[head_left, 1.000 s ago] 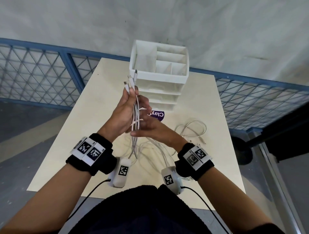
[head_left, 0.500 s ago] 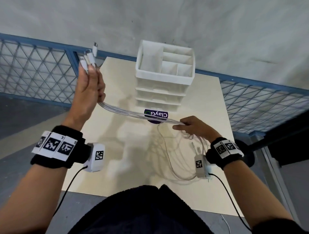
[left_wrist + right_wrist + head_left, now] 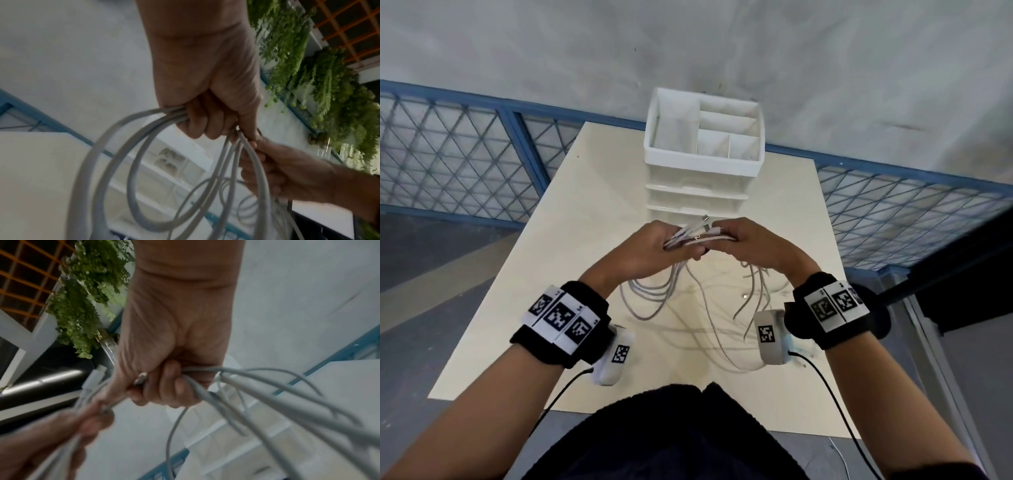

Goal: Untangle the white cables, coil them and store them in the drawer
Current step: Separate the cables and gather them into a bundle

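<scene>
Both hands meet above the table, in front of the white drawer unit [image 3: 702, 192]. My left hand [image 3: 654, 250] grips a bundle of white cables [image 3: 690, 238], its fingers curled round them [image 3: 201, 123]. My right hand [image 3: 750, 246] grips the same bundle just to the right, fingers closed on the strands [image 3: 172, 382]. The plug ends [image 3: 703, 222] stick out between the two hands. Loops of cable [image 3: 650, 294] hang from the left hand, and more strands [image 3: 753, 298] trail from the right hand down to the table.
The drawer unit carries an open compartment tray [image 3: 705, 137] on top; its drawers look closed. The cream table [image 3: 534, 274] is bounded behind and at both sides by a blue mesh railing [image 3: 465, 154]. A grey wall rises beyond.
The hands were stretched wide apart with the cables taut between them; they have come together at the middle, folding the cables into hanging loops.
</scene>
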Tool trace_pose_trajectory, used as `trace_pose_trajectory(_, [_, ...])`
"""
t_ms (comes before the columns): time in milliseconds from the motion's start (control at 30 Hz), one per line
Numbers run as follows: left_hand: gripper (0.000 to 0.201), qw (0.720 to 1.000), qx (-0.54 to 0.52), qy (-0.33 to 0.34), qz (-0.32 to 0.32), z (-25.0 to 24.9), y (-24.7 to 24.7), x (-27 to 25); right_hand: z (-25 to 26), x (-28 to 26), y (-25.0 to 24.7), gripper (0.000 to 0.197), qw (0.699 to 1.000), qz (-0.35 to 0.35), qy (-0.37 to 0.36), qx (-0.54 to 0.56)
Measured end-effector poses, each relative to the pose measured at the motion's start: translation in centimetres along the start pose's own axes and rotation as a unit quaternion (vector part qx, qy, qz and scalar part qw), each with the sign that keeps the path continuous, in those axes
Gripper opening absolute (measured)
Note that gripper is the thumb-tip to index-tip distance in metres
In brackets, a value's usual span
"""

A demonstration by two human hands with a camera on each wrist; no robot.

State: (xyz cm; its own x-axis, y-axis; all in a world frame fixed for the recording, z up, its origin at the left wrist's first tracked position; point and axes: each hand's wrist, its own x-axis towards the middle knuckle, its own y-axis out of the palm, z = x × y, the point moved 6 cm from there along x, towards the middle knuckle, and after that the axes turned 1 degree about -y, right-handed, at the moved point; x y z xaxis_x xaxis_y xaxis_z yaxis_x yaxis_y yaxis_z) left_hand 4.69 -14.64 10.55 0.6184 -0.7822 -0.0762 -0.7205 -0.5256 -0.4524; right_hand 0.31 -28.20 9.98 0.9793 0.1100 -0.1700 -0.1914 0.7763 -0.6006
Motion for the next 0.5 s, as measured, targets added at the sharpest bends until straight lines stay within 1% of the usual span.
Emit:
trace_pose_trajectory(33, [0.017,1.0,0.003,0.005,-0.006,-0.2,-0.5,0.1,-0.4,-0.3,-0.2,0.025,1.0,0.003,0.003,0.024])
trace_pose_trajectory(100, [0.025,0.999,0.025,0.017,-0.036,-0.7,-2.0,0.3,-1.5,-0.6,-0.7,0.018,0.998,0.01,0.013,0.052])
trace_pose_trajectory(133, [0.027,0.998,0.035,0.023,-0.046,-1.0,-2.7,0.3,-2.2,-0.8,-1.0,0.02,0.998,0.009,0.02,0.053])
trace_pose_trajectory(267, [0.03,0.995,0.053,0.049,-0.072,-2.6,-4.1,-0.1,-4.3,-0.6,-2.0,0.025,0.998,-0.002,0.056,0.023])
trace_pose_trajectory(333, [0.031,0.994,0.054,0.059,-0.08,-3.3,-4.1,-0.4,-4.5,-0.2,-2.3,0.02,0.998,-0.006,0.058,-0.008])
trace_pose_trajectory(400, [0.031,0.992,0.038,0.069,-0.097,-4.0,-4.3,-0.8,-3.6,0.2,-2.9,0.021,0.997,-0.032,0.045,-0.046])
trace_pose_trajectory(500, [0.029,0.984,-0.022,0.094,-0.151,-5.1,-5.9,-1.6,-0.6,0.3,-4.8,0.031,0.993,-0.107,-0.003,-0.051])
